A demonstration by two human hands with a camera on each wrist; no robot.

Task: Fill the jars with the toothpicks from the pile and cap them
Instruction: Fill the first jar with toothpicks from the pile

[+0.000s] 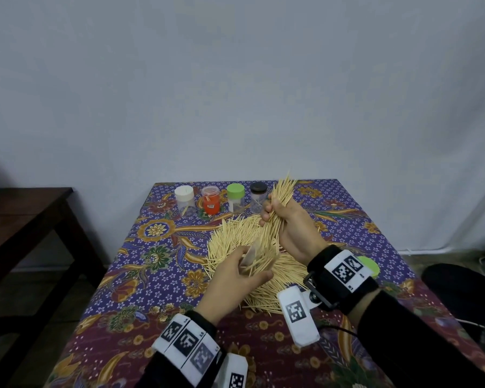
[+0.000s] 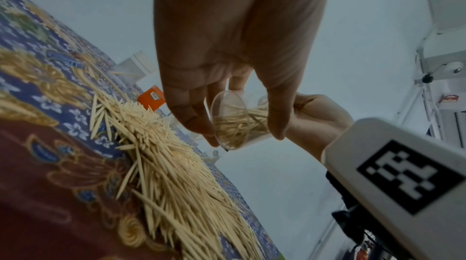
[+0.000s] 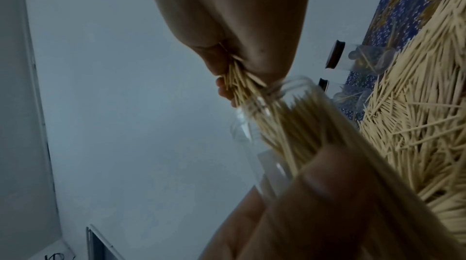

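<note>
My left hand [image 1: 237, 271] grips a clear, uncapped jar [image 1: 252, 256] tilted above the toothpick pile [image 1: 235, 233]; the jar [image 2: 239, 119] shows toothpicks inside between my fingers. My right hand [image 1: 287, 222] clutches a thick bundle of toothpicks [image 1: 277, 208], its lower ends reaching into the jar's mouth [image 3: 264, 101]. The bundle's upper ends fan out above my fist. A green cap [image 1: 371, 266] lies on the cloth behind my right wrist, partly hidden.
Four capped jars stand in a row at the table's far edge: white-capped [image 1: 184, 201], orange [image 1: 210, 200], green-capped [image 1: 235, 198] and black-capped [image 1: 257, 196]. A floral cloth [image 1: 140, 275] covers the table. A dark wooden table [image 1: 25, 219] stands to the left.
</note>
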